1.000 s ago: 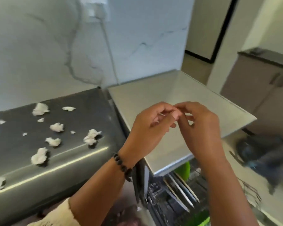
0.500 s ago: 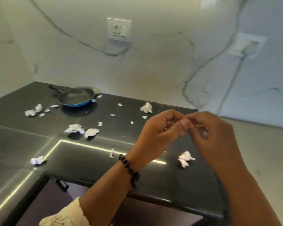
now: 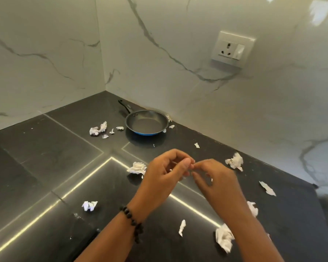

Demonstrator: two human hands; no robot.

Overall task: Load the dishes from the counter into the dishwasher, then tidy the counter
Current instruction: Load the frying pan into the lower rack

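From the head camera, two bare hands are held up together over a dark, shiny stone counter [image 3: 45,167] with thin bright light lines on it. The left hand [image 3: 165,173] has its fingers curled in, and its fingertips meet the fingertips of the right hand [image 3: 214,178], which are bent too. The hands seem to pinch something very tiny between them, but it is too small to tell what it is, or if anything is there at all. A string of black round beads [image 3: 133,222] sits on the left wrist. Far back in the corner of the counter, close to the white marble wall [image 3: 178,44] with grey lines, stands a small round frying pan [image 3: 146,122] that is dark inside and blue outside (its black handle points away toward the corner). Many white crumpled paper bits lie all over the counter: a bunch [image 3: 98,129] just left of the pan, one ball [image 3: 137,167] beside the left hand, one [image 3: 235,161] past the right hand, one [image 3: 89,205] near the left arm, and a bigger one [image 3: 224,239] by the right arm. A white wall socket with a switch [image 3: 232,49] is up on the wall.
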